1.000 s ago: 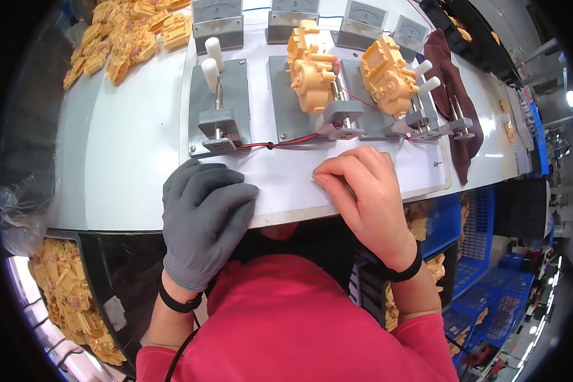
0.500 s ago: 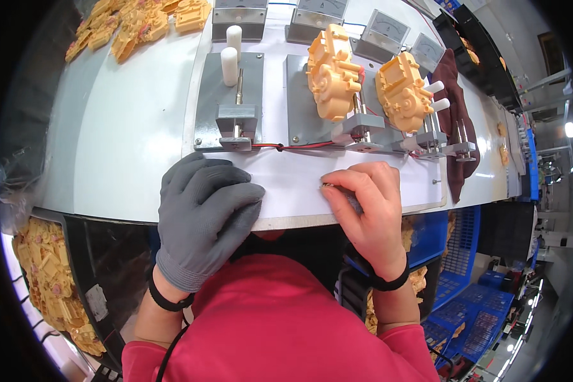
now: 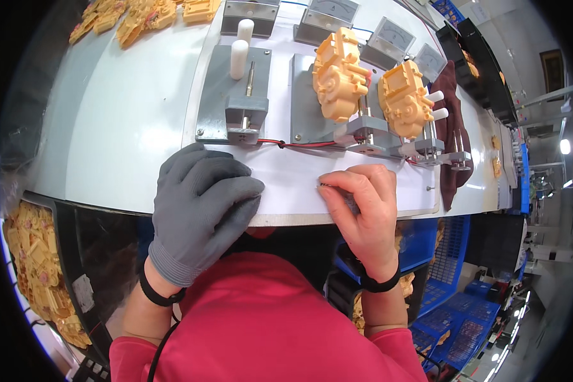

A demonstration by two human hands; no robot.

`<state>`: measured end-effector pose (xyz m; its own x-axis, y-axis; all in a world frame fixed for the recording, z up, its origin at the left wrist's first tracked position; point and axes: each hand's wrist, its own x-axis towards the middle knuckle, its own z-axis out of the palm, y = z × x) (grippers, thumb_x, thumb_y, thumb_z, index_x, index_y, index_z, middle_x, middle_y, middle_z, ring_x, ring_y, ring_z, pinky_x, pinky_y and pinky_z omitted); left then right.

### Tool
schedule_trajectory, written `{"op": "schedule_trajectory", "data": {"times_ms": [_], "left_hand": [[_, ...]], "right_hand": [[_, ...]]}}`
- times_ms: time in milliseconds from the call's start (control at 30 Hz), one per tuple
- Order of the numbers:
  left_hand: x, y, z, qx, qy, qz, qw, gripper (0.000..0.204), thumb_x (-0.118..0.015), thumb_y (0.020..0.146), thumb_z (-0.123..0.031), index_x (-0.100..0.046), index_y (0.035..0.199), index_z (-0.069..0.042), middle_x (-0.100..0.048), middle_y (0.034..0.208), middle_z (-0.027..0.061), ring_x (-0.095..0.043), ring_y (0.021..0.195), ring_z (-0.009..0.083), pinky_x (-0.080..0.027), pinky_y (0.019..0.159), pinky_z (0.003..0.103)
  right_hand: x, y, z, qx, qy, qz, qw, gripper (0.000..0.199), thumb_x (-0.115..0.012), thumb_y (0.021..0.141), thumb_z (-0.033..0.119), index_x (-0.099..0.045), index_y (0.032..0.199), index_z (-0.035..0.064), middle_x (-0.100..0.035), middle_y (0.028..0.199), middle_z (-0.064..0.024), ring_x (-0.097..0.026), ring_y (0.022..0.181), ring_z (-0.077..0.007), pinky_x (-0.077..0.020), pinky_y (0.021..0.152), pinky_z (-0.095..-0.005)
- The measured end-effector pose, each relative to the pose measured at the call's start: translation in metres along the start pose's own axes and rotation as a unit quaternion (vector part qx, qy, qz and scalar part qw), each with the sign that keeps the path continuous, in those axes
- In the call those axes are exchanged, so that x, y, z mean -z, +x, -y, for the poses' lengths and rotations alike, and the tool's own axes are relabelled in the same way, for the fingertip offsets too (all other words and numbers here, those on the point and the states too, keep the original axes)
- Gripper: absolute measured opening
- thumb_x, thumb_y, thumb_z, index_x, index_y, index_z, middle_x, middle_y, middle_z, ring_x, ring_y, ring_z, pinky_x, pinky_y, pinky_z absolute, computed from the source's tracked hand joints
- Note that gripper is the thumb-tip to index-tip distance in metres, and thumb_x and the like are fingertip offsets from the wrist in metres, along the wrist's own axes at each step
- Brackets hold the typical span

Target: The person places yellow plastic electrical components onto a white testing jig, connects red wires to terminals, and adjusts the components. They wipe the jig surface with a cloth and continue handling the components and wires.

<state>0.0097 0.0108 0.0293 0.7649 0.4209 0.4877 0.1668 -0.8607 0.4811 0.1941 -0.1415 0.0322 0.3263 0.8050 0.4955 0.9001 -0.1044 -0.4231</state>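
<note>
Grey glove: we see the left hand (image 3: 200, 207) in a knit grey glove, fingers slightly spread and curled, resting palm down on the near edge of the white board (image 3: 286, 184); it grips nothing that we can make out.
Bare hand: the right hand (image 3: 363, 210) lies on the same board, thumb and forefinger pressed together on something small and dark at their tips (too small for us to tell what it is).
Wrists: a dark band circles each wrist, and a red sleeve and torso fill the lower middle of the view.
Left fixture: a grey metal clamp fixture (image 3: 235, 102) sits just beyond the gloved fingers, with two white pegs (image 3: 240, 48) at its far end and no part on it.
Wire: a red and black wire (image 3: 299, 144) runs from that fixture's near end to the next one, apart from both hands.
Loaded fixtures: two yellow-orange moulded plastic parts (image 3: 339, 76) and (image 3: 404, 99) sit in the two fixtures further right, well beyond the bare hand.
Meters: grey boxes with dial faces (image 3: 334, 16) stand in a row behind the fixtures.
Cloth: a dark maroon rag (image 3: 455, 134) lies at the board's right end.
Stock: more yellow parts (image 3: 140, 13) are heaped at the far left of the table, and others fill a bin (image 3: 35, 254) below its left edge.
Crates: blue plastic baskets (image 3: 458, 286) sit low on the right.
</note>
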Motion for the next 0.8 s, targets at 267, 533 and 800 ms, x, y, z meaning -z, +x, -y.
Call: {"op": "schedule_trajectory", "data": {"times_ms": [267,533,800], "left_hand": [[0.0022,-0.0017,-0.0008,0.015,-0.019,0.011,1.000,0.020,-0.073,0.074,-0.011,-0.069,0.093,-0.012,-0.065,0.097,0.0056,-0.057,0.102,0.0293,-0.042,0.098,0.044],[0.0027,-0.0020,0.0005,0.018,-0.024,0.008,1.000,0.020,-0.073,0.073,-0.012,-0.069,0.093,-0.013,-0.065,0.096,0.0050,-0.059,0.100,0.0286,-0.041,0.098,0.044],[0.0017,-0.0031,0.0017,0.009,-0.025,0.002,1.000,0.019,-0.073,0.073,-0.013,-0.068,0.092,-0.013,-0.064,0.095,0.0047,-0.058,0.100,0.0283,-0.042,0.098,0.044]], "right_hand": [[0.0005,0.0013,-0.0017,0.024,-0.009,0.004,1.000,0.019,-0.079,0.072,0.008,-0.067,0.087,0.0123,-0.058,0.078,0.0010,-0.055,0.074,-0.0193,-0.0377,0.072,-0.0335],[-0.0011,0.0003,-0.0041,0.046,-0.010,0.002,0.999,0.020,-0.080,0.071,0.006,-0.067,0.085,0.0122,-0.058,0.077,0.0014,-0.055,0.073,-0.0192,-0.0377,0.072,-0.0333],[-0.0014,-0.0030,-0.0032,0.043,-0.016,-0.004,0.999,0.024,-0.081,0.071,0.007,-0.066,0.088,0.0114,-0.059,0.080,0.0008,-0.056,0.075,-0.0196,-0.0382,0.073,-0.0334]]}}
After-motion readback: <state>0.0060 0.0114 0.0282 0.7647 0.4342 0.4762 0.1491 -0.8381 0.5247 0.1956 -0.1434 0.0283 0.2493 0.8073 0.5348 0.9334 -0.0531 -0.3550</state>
